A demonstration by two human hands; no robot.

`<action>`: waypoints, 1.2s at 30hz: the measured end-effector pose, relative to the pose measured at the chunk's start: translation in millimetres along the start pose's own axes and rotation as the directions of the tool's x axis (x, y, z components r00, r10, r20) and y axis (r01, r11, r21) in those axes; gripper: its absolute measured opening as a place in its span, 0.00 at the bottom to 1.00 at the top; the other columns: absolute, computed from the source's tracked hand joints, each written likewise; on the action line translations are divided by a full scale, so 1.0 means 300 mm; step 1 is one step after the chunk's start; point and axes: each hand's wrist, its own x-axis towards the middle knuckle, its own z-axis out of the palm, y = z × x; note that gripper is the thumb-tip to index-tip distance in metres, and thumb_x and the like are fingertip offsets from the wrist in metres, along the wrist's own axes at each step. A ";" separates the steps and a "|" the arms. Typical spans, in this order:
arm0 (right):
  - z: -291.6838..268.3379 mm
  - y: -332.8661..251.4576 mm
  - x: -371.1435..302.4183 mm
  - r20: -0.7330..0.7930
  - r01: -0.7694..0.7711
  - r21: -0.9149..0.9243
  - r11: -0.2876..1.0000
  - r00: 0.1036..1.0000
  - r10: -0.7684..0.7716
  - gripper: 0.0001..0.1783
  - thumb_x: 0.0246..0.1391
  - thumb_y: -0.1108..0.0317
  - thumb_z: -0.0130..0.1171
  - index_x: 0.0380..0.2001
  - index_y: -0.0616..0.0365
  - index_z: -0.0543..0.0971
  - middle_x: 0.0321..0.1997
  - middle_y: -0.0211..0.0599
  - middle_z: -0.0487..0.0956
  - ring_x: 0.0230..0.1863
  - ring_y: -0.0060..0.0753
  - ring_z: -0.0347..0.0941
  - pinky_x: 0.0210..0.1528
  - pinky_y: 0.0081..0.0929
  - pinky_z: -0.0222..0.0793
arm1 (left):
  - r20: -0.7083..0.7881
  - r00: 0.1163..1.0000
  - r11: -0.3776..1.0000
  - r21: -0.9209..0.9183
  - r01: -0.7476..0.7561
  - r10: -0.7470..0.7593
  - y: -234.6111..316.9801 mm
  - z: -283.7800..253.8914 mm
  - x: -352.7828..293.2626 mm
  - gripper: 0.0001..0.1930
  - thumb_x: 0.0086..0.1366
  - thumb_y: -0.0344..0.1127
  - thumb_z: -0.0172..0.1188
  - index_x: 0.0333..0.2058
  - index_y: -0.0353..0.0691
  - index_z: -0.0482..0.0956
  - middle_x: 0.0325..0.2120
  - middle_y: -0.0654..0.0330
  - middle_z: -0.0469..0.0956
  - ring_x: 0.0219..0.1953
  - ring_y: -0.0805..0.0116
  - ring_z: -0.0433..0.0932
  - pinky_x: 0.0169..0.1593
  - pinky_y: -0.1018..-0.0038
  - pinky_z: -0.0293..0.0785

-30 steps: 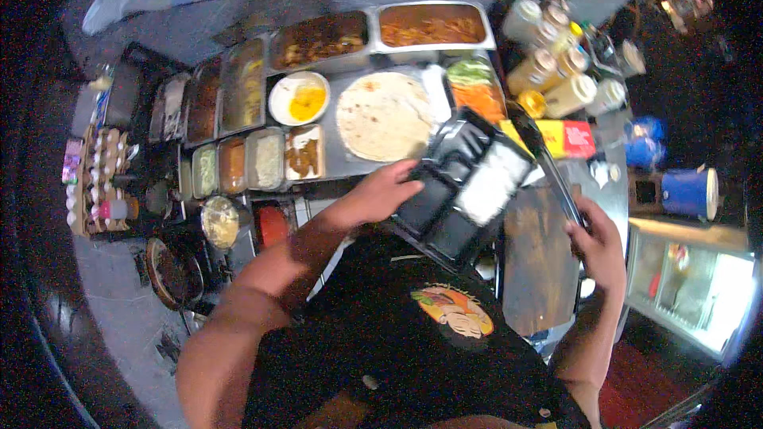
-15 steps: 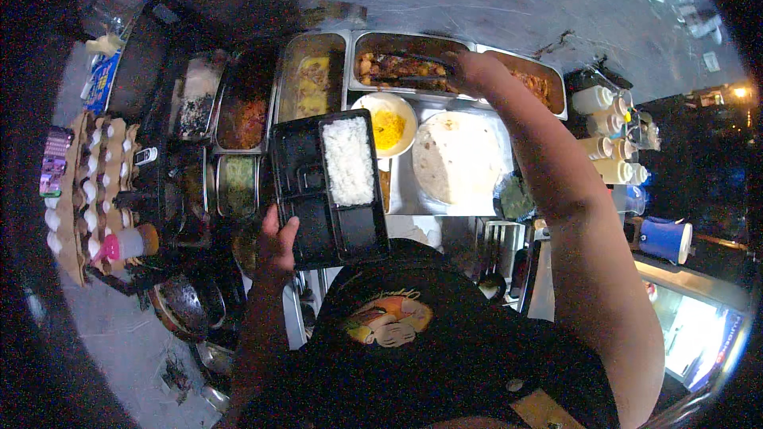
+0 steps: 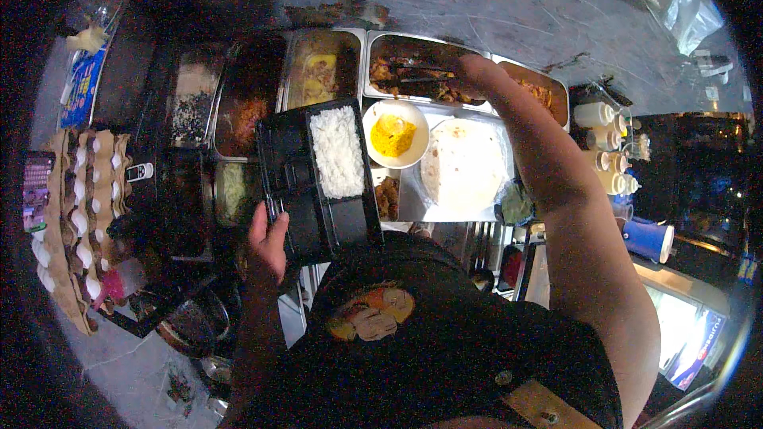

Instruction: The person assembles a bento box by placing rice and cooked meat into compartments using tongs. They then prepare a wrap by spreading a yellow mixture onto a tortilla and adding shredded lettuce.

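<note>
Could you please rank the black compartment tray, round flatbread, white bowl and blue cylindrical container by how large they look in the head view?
1. Black compartment tray (being nearer the camera may enlarge it)
2. Round flatbread
3. White bowl
4. Blue cylindrical container

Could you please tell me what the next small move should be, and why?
I would probably squeeze the tongs with the right hand, gripping some cooked food: their arms appear spread inside the metal pan, while the left hand holds the black tray, with rice in one compartment and others seemingly bare.
</note>
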 end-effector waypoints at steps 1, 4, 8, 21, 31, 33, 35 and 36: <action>0.009 -0.009 -0.013 -0.026 0.009 0.031 0.999 1.000 -0.009 0.23 0.66 0.55 0.63 0.60 0.50 0.82 0.56 0.54 0.86 0.56 0.60 0.82 0.60 0.49 0.77 | -0.004 1.000 1.000 0.021 0.010 -0.010 0.006 0.001 0.010 0.24 0.79 0.39 0.59 0.67 0.32 0.72 0.55 0.59 0.81 0.55 0.69 0.76 0.63 0.72 0.69; 0.031 0.012 -0.036 -0.106 0.044 0.111 0.993 0.994 -0.032 0.22 0.65 0.55 0.63 0.58 0.51 0.83 0.54 0.53 0.86 0.55 0.59 0.83 0.59 0.49 0.78 | -0.009 0.999 0.990 -0.137 0.043 -0.045 0.056 0.037 0.024 0.25 0.79 0.39 0.58 0.69 0.33 0.70 0.58 0.58 0.80 0.57 0.69 0.76 0.65 0.71 0.69; 0.114 0.137 -0.009 -0.108 0.074 0.137 0.988 0.992 -0.060 0.22 0.63 0.54 0.65 0.57 0.50 0.84 0.54 0.53 0.86 0.54 0.60 0.83 0.59 0.49 0.78 | -0.044 0.999 0.989 -0.144 0.019 -0.026 0.000 0.043 0.081 0.26 0.79 0.39 0.58 0.69 0.34 0.70 0.60 0.57 0.79 0.59 0.68 0.77 0.65 0.70 0.69; 0.089 0.155 -0.314 -0.249 0.023 0.332 0.943 0.966 0.064 0.26 0.63 0.60 0.70 0.63 0.54 0.81 0.53 0.49 0.88 0.52 0.47 0.86 0.58 0.41 0.79 | 0.019 1.000 0.984 -0.180 0.021 -0.018 0.083 0.183 0.182 0.35 0.77 0.43 0.62 0.74 0.28 0.62 0.68 0.46 0.72 0.67 0.59 0.73 0.71 0.66 0.66; -0.134 -0.179 -0.639 -0.138 0.034 0.374 0.927 0.990 0.020 0.22 0.68 0.74 0.65 0.64 0.60 0.80 0.53 0.40 0.88 0.51 0.30 0.82 0.54 0.32 0.79 | 0.071 0.997 1.000 0.019 -0.016 0.015 0.163 0.374 0.214 0.40 0.78 0.58 0.58 0.73 0.30 0.65 0.73 0.41 0.67 0.75 0.50 0.66 0.77 0.61 0.59; -0.118 -0.169 -0.712 -0.131 0.060 0.406 0.912 0.991 -0.007 0.22 0.68 0.75 0.65 0.64 0.60 0.80 0.51 0.40 0.88 0.50 0.27 0.82 0.52 0.31 0.79 | 0.077 0.996 0.997 0.054 -0.051 0.046 0.157 0.386 0.236 0.41 0.78 0.60 0.56 0.74 0.30 0.63 0.71 0.40 0.69 0.72 0.51 0.69 0.74 0.63 0.61; -0.093 -0.181 -0.765 -0.120 0.076 0.392 0.917 0.992 -0.031 0.23 0.66 0.75 0.66 0.63 0.58 0.81 0.50 0.41 0.88 0.47 0.28 0.82 0.50 0.31 0.79 | 0.081 0.996 0.998 0.052 -0.038 0.034 0.152 0.394 0.246 0.42 0.79 0.62 0.54 0.74 0.30 0.62 0.70 0.40 0.70 0.71 0.52 0.70 0.74 0.63 0.62; -0.080 -0.192 -0.789 -0.113 0.076 0.360 0.930 0.993 -0.037 0.23 0.65 0.75 0.66 0.63 0.57 0.81 0.49 0.43 0.88 0.46 0.30 0.84 0.50 0.32 0.80 | 0.085 0.996 1.000 0.030 -0.010 0.007 0.153 0.403 0.247 0.43 0.79 0.63 0.53 0.75 0.30 0.62 0.70 0.40 0.70 0.72 0.51 0.70 0.74 0.63 0.61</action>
